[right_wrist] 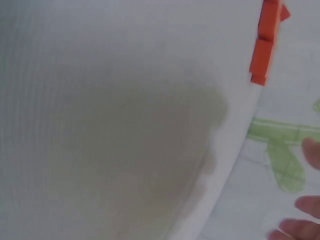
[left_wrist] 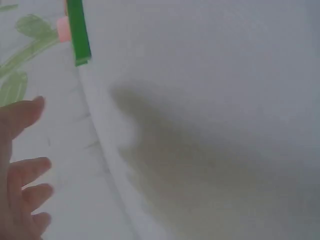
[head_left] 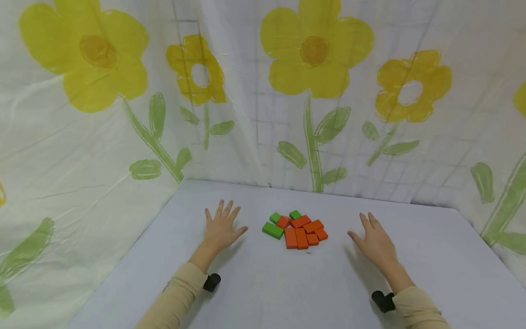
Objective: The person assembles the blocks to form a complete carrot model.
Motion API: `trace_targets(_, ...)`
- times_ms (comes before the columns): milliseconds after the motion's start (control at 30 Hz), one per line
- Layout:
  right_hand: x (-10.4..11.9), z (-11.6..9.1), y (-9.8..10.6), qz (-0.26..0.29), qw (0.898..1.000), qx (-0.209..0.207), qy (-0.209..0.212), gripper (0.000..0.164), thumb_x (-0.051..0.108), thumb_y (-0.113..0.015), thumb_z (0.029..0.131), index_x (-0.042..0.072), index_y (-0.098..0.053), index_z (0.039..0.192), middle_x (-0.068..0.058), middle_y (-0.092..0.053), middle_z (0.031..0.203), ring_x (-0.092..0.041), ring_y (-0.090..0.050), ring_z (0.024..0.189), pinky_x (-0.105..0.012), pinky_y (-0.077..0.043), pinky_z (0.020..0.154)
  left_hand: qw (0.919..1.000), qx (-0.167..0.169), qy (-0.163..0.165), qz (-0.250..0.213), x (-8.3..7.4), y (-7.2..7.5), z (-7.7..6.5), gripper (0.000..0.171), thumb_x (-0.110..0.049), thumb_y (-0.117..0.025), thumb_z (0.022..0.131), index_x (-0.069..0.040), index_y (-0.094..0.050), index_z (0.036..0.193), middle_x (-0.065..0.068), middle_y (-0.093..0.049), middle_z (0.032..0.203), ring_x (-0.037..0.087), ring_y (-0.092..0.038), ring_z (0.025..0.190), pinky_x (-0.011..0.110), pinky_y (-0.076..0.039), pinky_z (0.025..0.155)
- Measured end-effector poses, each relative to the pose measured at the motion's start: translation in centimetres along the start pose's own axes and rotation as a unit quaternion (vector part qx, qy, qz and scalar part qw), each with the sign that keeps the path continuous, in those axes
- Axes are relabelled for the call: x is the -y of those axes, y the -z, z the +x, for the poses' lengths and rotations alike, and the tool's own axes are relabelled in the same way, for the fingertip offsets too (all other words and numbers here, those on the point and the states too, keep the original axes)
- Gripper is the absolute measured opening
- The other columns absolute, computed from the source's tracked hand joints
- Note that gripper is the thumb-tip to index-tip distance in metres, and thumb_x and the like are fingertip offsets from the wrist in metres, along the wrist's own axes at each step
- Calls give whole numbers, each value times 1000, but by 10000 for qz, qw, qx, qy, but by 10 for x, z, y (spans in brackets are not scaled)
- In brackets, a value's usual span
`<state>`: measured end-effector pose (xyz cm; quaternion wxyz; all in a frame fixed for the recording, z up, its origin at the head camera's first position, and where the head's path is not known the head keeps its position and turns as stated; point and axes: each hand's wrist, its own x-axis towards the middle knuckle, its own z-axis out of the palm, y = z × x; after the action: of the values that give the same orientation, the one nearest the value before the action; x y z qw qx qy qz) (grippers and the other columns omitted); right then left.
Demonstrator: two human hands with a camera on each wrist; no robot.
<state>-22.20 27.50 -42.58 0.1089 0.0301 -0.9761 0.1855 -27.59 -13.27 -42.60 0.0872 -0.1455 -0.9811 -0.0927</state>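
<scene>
A cluster of orange blocks (head_left: 302, 238) and a few green blocks (head_left: 273, 230) lies flat near the middle of the white table. To its left my left hand (head_left: 223, 229) hovers with fingers spread and holds nothing. On the other side my right hand (head_left: 376, 244) is held over the table, fingers extended, also holding nothing. In the left wrist view a green block (left_wrist: 79, 32) shows at the top, beyond the fingertips. Orange blocks (right_wrist: 265, 45) stand at the upper right of the right wrist view, apart from the fingers.
The white table (head_left: 263, 292) meets a white curtain (head_left: 246, 137) printed with yellow flowers, which hangs behind it and along both sides. A tiny dark speck (head_left: 309, 252) lies just in front of the blocks. Each wrist carries a small black camera (head_left: 212, 282).
</scene>
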Motion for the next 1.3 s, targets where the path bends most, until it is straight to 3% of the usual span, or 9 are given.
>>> trace_targets(133,11,-1,-1,540,9984,-132,-61,48,18,-65,90,-12,-55,126,-33,-55,125,-49,-54,112,-57,-44,88,9923,463,-97,-1148,-19,-1,2,57,-30,-69,89,0,-53,135,20,-49,141,40,-37,135,61,-30,104)
trace_targets(300,20,-1,-5,1472,9887,64,-290,38,9,-70,86,-11,-62,117,-29,-67,102,-41,-64,94,-46,-51,73,9618,1073,-428,-2480,-43,-8,11,48,-19,-72,86,1,-60,127,18,-58,129,37,-51,121,51,-39,100)
trace_targets(433,22,-2,-5,1954,9787,270,-568,37,8,-71,85,-10,-64,116,-25,-68,101,-38,-65,93,-40,-53,71,9442,1491,-873,-2803,-63,-18,22,49,-17,-73,85,2,-59,128,16,-59,128,35,-53,118,50,-41,98)
trace_targets(600,24,-4,-4,2132,9743,374,-617,39,8,-72,84,-9,-63,118,-26,-67,105,-38,-64,97,-42,-53,74,9558,1507,-1225,-2209,-83,-29,33,57,-20,-77,83,3,-55,130,16,-58,128,32,-52,120,45,-39,101)
trace_targets(733,25,-6,-4,2083,9758,357,-556,39,7,-73,82,-8,-64,117,-27,-67,105,-40,-63,98,-42,-53,74,9688,1548,-1267,-1460,-100,-30,38,62,-27,-75,83,1,-52,134,15,-55,133,30,-50,123,43,-40,101)
trace_targets(900,27,-8,-9,2006,9779,412,-417,38,5,-74,81,-7,-65,115,-25,-68,103,-40,-64,98,-43,-53,74,9751,1736,-1188,-696,-112,-28,43,64,-34,-76,82,-2,-53,133,13,-52,137,29,-50,124,46,-43,97)
trace_targets(1000,29,-8,-13,2065,9763,560,-322,37,4,-74,81,-6,-66,115,-23,-68,104,-38,-64,96,-43,-53,74,9757,1768,-1127,-643,-114,-26,44,62,-33,-80,79,-1,-57,127,12,-54,132,26,-53,118,42,-46,93)
trace_targets(1133,30,-8,-17,2292,9705,721,-208,35,1,-75,80,-6,-67,113,-22,-68,102,-35,-67,93,-42,-54,75,9728,1704,-1247,-953,-113,-22,43,58,-28,-83,73,1,-60,118,13,-56,125,25,-53,109,37,-46,90)
trace_targets(1300,30,-8,-21,2484,9648,863,78,35,-1,-75,78,-8,-67,111,-23,-68,103,-34,-67,92,-42,-54,77,9581,1694,-1575,-1690,-107,-16,35,55,-24,-84,72,0,-60,115,11,-57,118,25,-53,107,37,-44,93)
